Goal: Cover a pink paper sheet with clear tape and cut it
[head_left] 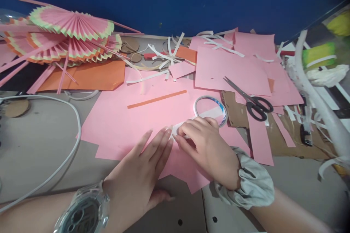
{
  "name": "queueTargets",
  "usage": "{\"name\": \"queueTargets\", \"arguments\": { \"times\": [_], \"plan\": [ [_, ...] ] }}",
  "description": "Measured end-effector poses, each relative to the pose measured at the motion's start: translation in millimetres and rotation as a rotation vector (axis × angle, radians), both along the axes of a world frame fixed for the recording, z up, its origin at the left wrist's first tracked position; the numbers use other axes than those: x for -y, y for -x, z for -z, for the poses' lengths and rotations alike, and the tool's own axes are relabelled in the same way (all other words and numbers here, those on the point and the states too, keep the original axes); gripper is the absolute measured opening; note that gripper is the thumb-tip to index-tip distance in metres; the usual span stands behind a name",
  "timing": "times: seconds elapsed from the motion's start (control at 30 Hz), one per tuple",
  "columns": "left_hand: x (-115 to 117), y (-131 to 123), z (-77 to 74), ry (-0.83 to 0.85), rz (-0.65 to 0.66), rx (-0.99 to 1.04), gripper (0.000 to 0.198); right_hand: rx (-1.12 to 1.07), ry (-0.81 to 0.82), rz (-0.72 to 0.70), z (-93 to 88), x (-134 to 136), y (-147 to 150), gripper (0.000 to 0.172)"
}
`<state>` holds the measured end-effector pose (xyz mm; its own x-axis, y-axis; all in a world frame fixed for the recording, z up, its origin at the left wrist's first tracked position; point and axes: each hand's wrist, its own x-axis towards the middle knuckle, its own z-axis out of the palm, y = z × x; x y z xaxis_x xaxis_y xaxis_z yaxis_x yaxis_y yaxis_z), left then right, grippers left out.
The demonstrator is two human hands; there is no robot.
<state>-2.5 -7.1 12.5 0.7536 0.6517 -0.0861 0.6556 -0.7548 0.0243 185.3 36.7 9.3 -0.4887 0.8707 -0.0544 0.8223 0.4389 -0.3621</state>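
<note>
My left hand (139, 171) lies flat, fingers stretched out, on a large pink paper sheet (112, 123). Its fingertips touch the near end of a short white tape strip (176, 129). My right hand (209, 147) is closed, thumb and fingers pinching that strip close to the left fingertips; part of the strip is hidden under the hand. Just behind the right hand rests a tape roll (225, 113), with blue print inside its ring. A thin orange paper strip (157, 99) lies on the pink sheet beyond both hands.
Black-handled scissors (257, 107) rest at the right on stacked pink sheets (232, 67). Folded paper fans (73, 23) and orange paper (93, 76) fill the back left. White scraps (171, 56) lie at the back. A white cable (79, 127) loops at left.
</note>
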Motion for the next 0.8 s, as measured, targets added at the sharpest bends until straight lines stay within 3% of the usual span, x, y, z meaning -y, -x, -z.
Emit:
{"name": "queueTargets", "arguments": {
  "times": [0.23, 0.37, 0.63, 0.8],
  "plan": [
    [3.4, 0.6, -3.4, -0.031, 0.005, -0.047, 0.095, 0.012, 0.009, -0.003, -1.2, -0.2, 0.1, 0.022],
    [7.7, 0.3, -7.9, -0.075, -0.055, -0.030, 0.095, 0.017, 0.023, -0.001, -3.5, -0.3, 1.5, 0.022],
    [0.4, -1.1, 5.7, 0.042, -0.035, 0.025, 0.095, 0.000, -0.020, -0.041, -0.5, -1.2, -0.7, 0.019],
    [0.1, -2.3, 4.2, 0.020, -0.010, -0.008, 0.097, 0.016, -0.038, -0.072, -1.3, -2.3, -3.7, 0.019]
  ]
}}
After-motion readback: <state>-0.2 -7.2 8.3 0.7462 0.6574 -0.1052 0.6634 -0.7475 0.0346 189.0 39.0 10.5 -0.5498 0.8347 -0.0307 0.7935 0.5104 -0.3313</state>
